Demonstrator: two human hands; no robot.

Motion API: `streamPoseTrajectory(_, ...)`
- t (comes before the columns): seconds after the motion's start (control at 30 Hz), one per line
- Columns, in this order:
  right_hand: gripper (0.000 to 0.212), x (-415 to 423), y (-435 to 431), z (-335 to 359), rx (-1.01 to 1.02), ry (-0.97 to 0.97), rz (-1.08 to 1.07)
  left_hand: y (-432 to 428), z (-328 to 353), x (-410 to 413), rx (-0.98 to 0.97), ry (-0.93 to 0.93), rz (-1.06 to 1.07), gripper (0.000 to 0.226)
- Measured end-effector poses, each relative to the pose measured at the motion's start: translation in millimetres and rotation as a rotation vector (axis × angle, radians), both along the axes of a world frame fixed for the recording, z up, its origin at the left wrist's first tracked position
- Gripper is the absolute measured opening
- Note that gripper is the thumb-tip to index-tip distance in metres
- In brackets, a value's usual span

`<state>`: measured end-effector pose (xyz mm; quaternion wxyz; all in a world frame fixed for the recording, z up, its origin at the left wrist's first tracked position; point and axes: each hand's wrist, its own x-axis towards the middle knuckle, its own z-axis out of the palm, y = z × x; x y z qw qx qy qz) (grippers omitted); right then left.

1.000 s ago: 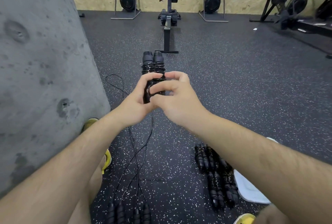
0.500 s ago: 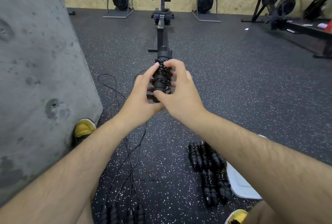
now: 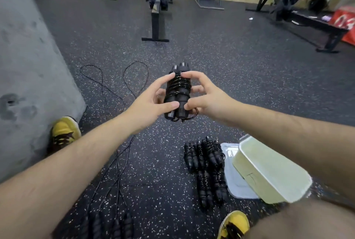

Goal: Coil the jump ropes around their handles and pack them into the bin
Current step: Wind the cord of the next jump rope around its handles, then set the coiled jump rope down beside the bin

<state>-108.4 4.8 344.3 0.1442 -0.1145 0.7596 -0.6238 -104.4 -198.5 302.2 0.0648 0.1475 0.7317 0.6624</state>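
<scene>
Hands meet in mid-air above the speckled rubber floor [image 3: 240, 69], and between them is a coiled jump rope [image 3: 177, 93]: two black handles side by side, with the cord wound in glossy turns round their upper half and small loops of cord sticking out at the near end. The left hand [image 3: 148, 102] pinches this bundle, forefinger at the top of the winding and thumb pressed on the lower part; the right hand [image 3: 203, 94] grips it from the other side in the same way, thumb low, fingers curled round the far side. Below and to the right, a pile of wound ropes [image 3: 207, 165] lies on the floor just beside the bin [image 3: 269, 171], a pale, blurred container that sits tilted, partly over a flat grey-white panel [image 3: 237, 188]. To the left, loose ropes [image 3: 117, 162] trail across the floor in long loops, their handles [image 3: 107, 226] at the bottom edge, out of focus. A yellow shoe [image 3: 65, 129] rests against the concrete pillar [image 3: 28, 66]. Farther off stands a rowing machine [image 3: 157, 8].
</scene>
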Motion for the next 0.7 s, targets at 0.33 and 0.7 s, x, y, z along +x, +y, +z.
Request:
streamPoseTrajectory(0.33,0.060,-10,50,-169,0.132,-0.296,-0.073,45,-146,-11,-0.230,-0.307,-0.089,0.059)
streamPoseTrajectory(0.7,0.054,49,61,-361,0.640,-0.326,-0.019,79,-334,39,-0.523,-0.532,-0.113,0.048)
